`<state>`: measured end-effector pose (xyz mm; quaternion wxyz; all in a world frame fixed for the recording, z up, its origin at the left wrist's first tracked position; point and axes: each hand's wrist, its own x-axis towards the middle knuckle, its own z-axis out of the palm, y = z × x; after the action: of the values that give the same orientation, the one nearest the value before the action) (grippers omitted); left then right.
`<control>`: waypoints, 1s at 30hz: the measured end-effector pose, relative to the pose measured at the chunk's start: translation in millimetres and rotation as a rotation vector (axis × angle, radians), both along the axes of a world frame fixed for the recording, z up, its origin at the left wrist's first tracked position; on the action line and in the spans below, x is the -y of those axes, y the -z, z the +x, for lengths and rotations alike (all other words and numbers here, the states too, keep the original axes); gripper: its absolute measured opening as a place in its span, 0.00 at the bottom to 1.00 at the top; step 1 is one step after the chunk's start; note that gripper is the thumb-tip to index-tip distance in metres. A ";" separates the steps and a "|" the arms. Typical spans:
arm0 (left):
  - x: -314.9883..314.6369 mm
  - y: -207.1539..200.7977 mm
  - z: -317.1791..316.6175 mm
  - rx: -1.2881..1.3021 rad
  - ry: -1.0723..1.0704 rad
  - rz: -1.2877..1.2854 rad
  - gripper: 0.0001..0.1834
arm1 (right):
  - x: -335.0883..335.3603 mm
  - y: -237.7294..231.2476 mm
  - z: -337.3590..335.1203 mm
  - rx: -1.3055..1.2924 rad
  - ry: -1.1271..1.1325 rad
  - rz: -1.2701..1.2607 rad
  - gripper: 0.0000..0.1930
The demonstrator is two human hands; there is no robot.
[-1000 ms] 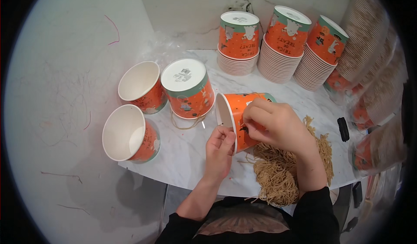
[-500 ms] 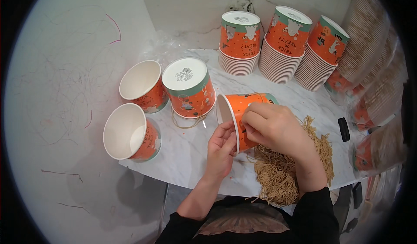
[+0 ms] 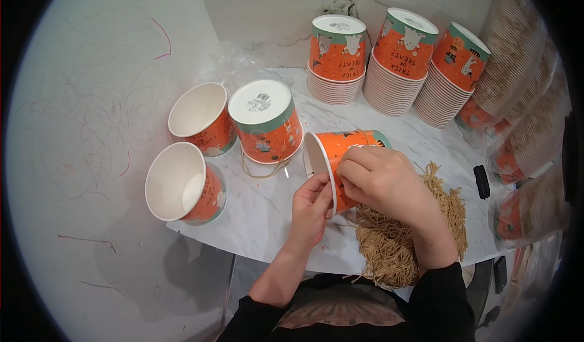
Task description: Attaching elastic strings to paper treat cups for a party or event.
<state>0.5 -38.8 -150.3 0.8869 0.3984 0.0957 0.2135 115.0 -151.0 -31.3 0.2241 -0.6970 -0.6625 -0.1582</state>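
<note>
An orange paper bucket (image 3: 347, 153) with a green base band lies tilted on its side between my hands, its white mouth facing left. My left hand (image 3: 311, 211) grips its near rim, fingers inside the mouth and thumb outside. My right hand (image 3: 383, 174) presses pinched fingertips against the printed side just below the rim; what they pinch is hidden. A thin tan cord (image 3: 366, 136) arcs over the bucket's upper side. By my right forearm lies a heap of tan cords (image 3: 389, 251). Left of my hands, an upside-down bucket (image 3: 265, 138) has a cord loop (image 3: 263, 174) at its rim.
Two upright buckets (image 3: 176, 181) stand at the left table edge. Three tall stacks of upturned buckets (image 3: 395, 68) line the wall. Plastic-wrapped stacks (image 3: 529, 208) crowd the right side, near a small black object (image 3: 481, 182). Clear plastic wrap (image 3: 228, 65) lies behind the left buckets.
My left fingers have shifted slightly at the rim, and a small dark tip now shows inside the mouth beside them. My right hand stays almost in place.
</note>
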 end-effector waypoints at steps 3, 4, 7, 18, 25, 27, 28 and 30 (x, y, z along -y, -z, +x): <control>2.0 -1.7 2.3 -0.024 0.000 0.003 0.09 | 1.6 -1.8 0.3 -0.009 -0.002 -0.013 0.11; 2.1 -2.3 2.2 -0.025 0.003 -0.001 0.07 | 2.3 -2.5 0.2 -0.009 -0.003 -0.013 0.11; 2.2 -4.0 1.3 -0.034 -0.020 -0.006 0.06 | 7.2 -3.2 3.4 -0.093 -0.023 -0.075 0.11; 8.9 -34.4 1.7 0.076 -0.869 1.218 0.04 | 12.9 -12.6 6.2 -0.157 0.042 0.030 0.11; -0.5 -86.0 -19.7 -0.146 -0.605 1.629 0.05 | 22.3 -29.9 -7.8 -0.616 -0.066 0.105 0.09; -3.1 -95.4 -20.0 -0.161 -0.475 1.547 0.06 | 26.8 -35.4 -7.1 -0.603 -0.034 0.039 0.09; -0.1 -102.8 -20.4 -0.156 -0.471 1.554 0.06 | 28.9 -33.7 -5.6 -0.605 -0.030 0.048 0.09; 5.6 -116.7 -19.9 -0.220 -0.294 1.343 0.03 | 31.8 -27.9 -1.1 -0.545 -0.072 0.096 0.08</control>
<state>-19.4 -44.4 -33.6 0.3953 0.8631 0.0850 0.3026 113.9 -182.8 -3.4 0.4324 -0.6784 -0.5938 0.0121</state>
